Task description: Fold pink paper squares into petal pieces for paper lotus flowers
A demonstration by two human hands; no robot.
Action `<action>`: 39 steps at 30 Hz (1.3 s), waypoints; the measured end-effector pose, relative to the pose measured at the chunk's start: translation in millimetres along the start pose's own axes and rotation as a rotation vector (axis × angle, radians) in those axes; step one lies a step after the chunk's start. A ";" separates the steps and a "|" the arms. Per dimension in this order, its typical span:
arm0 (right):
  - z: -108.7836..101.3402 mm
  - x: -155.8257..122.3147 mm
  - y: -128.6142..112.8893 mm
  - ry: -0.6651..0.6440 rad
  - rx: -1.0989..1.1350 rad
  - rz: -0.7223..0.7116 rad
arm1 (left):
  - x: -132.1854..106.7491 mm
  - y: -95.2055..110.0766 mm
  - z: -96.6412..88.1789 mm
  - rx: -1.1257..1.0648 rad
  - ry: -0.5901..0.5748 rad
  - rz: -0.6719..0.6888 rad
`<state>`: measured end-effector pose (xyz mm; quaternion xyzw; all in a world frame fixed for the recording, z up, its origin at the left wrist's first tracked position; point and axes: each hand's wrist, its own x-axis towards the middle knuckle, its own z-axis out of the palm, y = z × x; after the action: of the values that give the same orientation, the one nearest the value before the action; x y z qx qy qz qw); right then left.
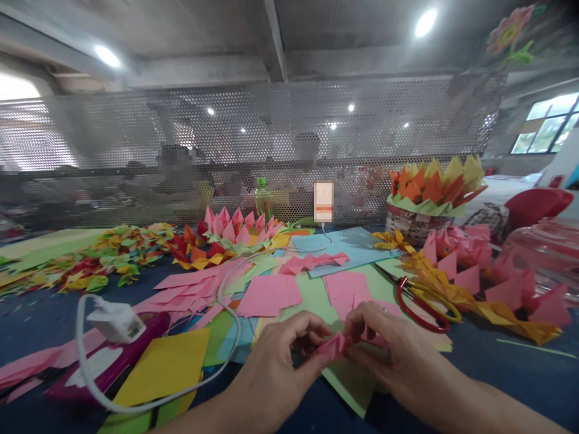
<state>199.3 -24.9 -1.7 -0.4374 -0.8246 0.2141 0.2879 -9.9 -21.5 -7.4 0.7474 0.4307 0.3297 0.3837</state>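
Pink folded paper piece [333,348], pinched between left grip [283,355] and right grip [384,340], both clenched on it, just above green sheet [348,386] on the surface [497,374]. Probably featherlight, limp, easily creased; best held at the folded edges, gently.

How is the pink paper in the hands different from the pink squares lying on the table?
The folded pink piece is creased into a small pointed shape, while the flat pink squares lie unfolded. The folded pink piece is pinched between the left hand and the right hand; the flat pink squares rest untouched on the table, farther away. The folded pink piece also looks smaller than the flat pink squares. Both are pink paper.
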 end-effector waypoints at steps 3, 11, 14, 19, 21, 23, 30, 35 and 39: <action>-0.5 0.4 -0.5 -0.008 -0.012 -0.009 | 0.5 0.7 0.0 0.002 -0.001 0.009; 0.6 0.9 1.5 0.005 0.024 -0.045 | 0.1 6.8 -0.4 -0.047 -0.017 -0.005; 1.8 0.2 1.8 -0.053 0.088 0.050 | -1.3 4.9 -0.9 -0.055 -0.041 -0.005; 2.1 -0.1 -0.4 -0.096 0.158 0.103 | -2.0 4.0 -1.9 0.050 -0.035 0.020; 2.0 0.2 -0.4 -0.103 0.162 0.105 | -1.8 4.0 -2.3 0.146 0.027 0.062; 2.3 0.5 0.3 -0.110 0.150 0.104 | -1.3 3.4 -2.6 0.207 0.056 0.119; 3.5 -0.8 3.4 -0.068 0.010 0.036 | 0.2 -1.4 -2.2 0.214 -0.003 0.173; 2.7 0.6 5.1 -0.053 0.003 -0.030 | 1.9 -1.5 -1.1 0.249 0.004 0.204; 3.1 3.2 6.2 -0.053 -0.007 -0.077 | 4.2 -2.5 1.0 0.276 0.001 0.199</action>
<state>199.5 -19.2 -6.8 -0.4004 -0.8490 0.2114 0.2724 -8.4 -17.1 -9.3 0.8318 0.3959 0.3043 0.2425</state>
